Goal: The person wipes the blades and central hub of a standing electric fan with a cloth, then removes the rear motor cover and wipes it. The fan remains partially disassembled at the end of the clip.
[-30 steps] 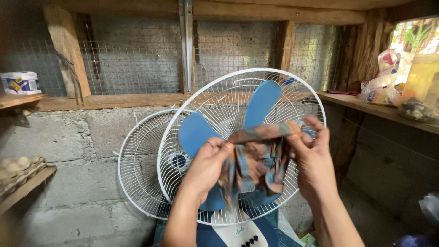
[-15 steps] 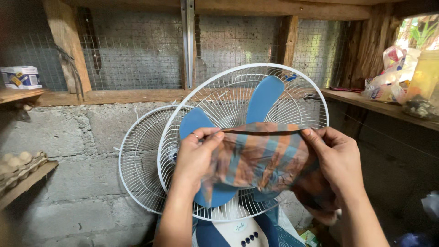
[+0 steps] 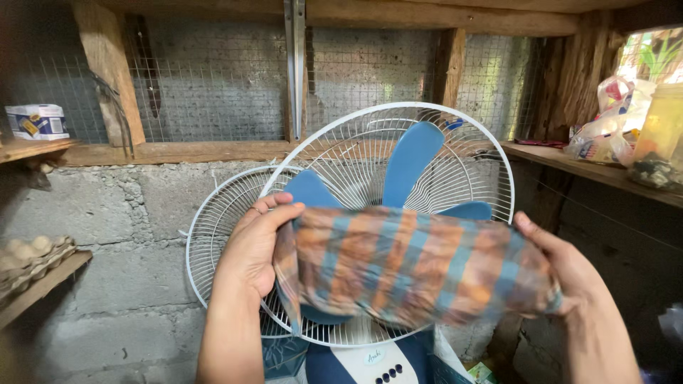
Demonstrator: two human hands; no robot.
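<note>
Fingers of the left hand (image 3: 256,245) and right hand (image 3: 565,267) pinch opposite ends of a plaid cloth (image 3: 409,267), stretching it flat at frame centre, across the white fan grille (image 3: 462,153) behind it.

The cloth (image 3: 413,267) stretched between the left hand (image 3: 256,245) and the right hand (image 3: 565,267) is soft, matt woven fabric in orange and blue plaid. Behind it, the fan guard (image 3: 356,153) is thin white-coated wire around smooth, slightly glossy blue plastic blades (image 3: 409,160). The wall (image 3: 107,213) is rough grey concrete block under coarse unfinished wooden beams (image 3: 107,78) and fine metal wire mesh (image 3: 213,92).
</note>
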